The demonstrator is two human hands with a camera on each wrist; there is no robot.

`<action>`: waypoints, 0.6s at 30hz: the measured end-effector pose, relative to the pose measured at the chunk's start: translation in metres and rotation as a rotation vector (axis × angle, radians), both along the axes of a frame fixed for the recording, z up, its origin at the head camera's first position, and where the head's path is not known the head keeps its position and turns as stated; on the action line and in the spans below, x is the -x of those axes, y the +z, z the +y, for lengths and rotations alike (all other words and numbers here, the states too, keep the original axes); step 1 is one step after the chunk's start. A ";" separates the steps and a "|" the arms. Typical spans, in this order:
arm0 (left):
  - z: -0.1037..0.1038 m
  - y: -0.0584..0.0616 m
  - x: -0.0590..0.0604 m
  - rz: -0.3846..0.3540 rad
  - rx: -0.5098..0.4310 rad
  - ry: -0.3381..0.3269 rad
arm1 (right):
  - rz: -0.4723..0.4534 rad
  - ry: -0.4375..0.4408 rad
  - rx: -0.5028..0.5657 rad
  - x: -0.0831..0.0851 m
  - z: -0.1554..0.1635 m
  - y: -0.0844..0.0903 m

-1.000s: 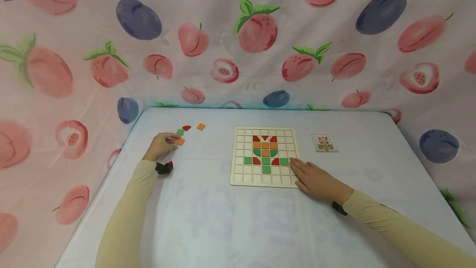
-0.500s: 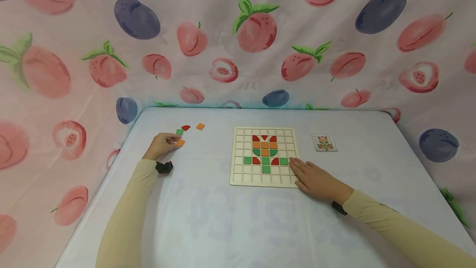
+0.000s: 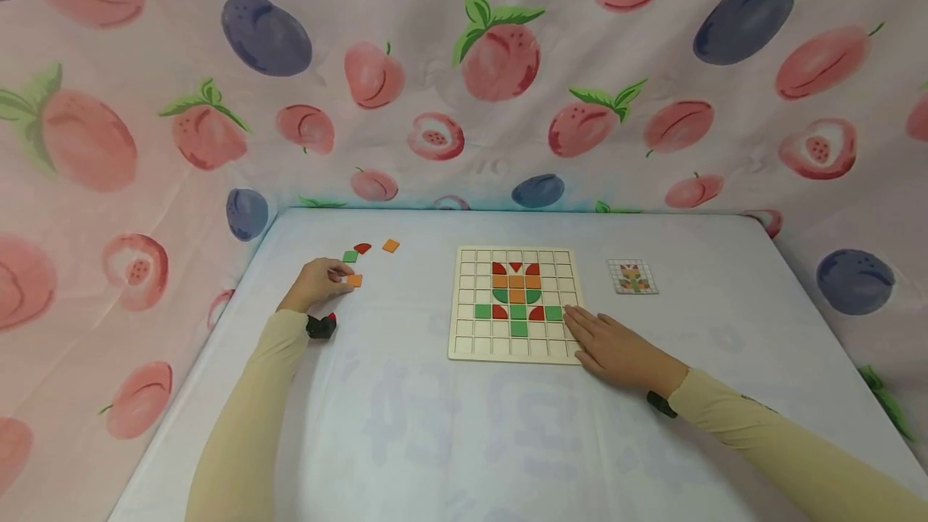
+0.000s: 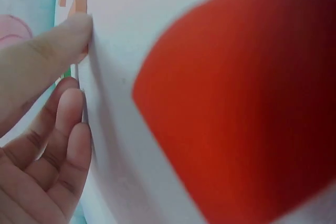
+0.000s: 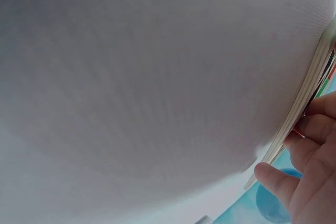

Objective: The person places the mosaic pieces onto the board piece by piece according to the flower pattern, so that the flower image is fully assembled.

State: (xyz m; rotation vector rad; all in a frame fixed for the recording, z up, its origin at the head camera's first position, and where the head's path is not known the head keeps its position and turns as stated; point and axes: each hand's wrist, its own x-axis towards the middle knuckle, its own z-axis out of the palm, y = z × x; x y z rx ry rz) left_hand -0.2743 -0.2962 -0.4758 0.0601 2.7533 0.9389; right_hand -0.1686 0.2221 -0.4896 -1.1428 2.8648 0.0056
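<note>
In the head view my left hand (image 3: 315, 283) is at the table's left, its thumb and forefinger pinching an orange square tile (image 3: 354, 280). The left wrist view shows the thumb (image 4: 79, 27) across that orange tile (image 4: 81, 3), the other fingers curled below. Just beyond the hand lie a green square tile (image 3: 351, 257), a red rounded tile (image 3: 362, 248) and another orange tile (image 3: 391, 246). My right hand (image 3: 616, 349) rests with straight fingers on the right edge of a pale grid board (image 3: 474, 345), which bears a flower pattern of red, orange and green tiles.
A small pattern card (image 3: 633, 277) with a similar flower lies right of the board. A large blurred red shape (image 4: 231, 98) fills much of the left wrist view, close to the camera. Fruit-print cloth (image 3: 435, 87) hangs behind the white-covered table (image 3: 420, 441).
The orange tile by my left hand has shifted slightly right and nearer and turned a little, with the fingertips on it. My right hand and the board have stayed put.
</note>
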 end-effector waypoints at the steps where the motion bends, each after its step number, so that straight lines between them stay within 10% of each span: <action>1: 0.000 0.000 0.000 -0.001 -0.001 -0.004 | -0.002 0.000 0.002 0.000 0.000 0.000; 18: -0.003 -0.005 -0.004 0.075 -0.018 -0.046 | -0.013 -0.002 0.001 0.001 0.001 0.000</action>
